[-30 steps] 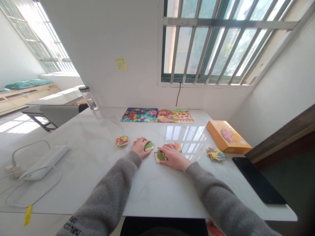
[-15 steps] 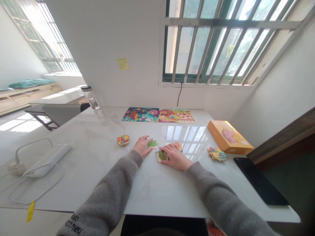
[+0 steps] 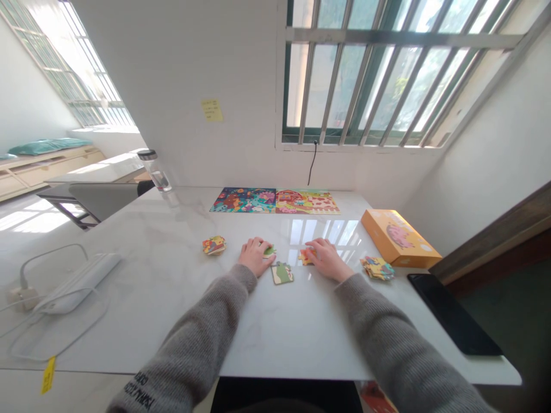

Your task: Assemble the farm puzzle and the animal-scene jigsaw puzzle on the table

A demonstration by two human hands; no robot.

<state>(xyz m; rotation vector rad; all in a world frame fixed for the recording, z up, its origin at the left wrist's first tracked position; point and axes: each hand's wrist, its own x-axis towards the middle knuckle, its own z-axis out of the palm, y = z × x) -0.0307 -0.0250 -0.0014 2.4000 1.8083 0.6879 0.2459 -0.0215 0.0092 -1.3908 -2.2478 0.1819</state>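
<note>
green puzzle piece (image 3: 270, 250) | touching left hand (image 3: 257, 256) | orange piece (image 3: 306, 257) | at right hand (image 3: 328, 259)

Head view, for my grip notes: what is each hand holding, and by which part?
Nothing is lifted. The left hand rests its fingertips on a green puzzle piece, the right hand on an orange puzzle piece, both lying on the table.

The left forearm (image 3: 198, 330) and right forearm (image 3: 387, 327), in grey knit sleeves, reach forward and angle inward from the lower corners of the view. The left hand (image 3: 257, 256) and right hand (image 3: 327, 259) lie palm down, well apart, with fingers loosely spread and wrists low.
</note>
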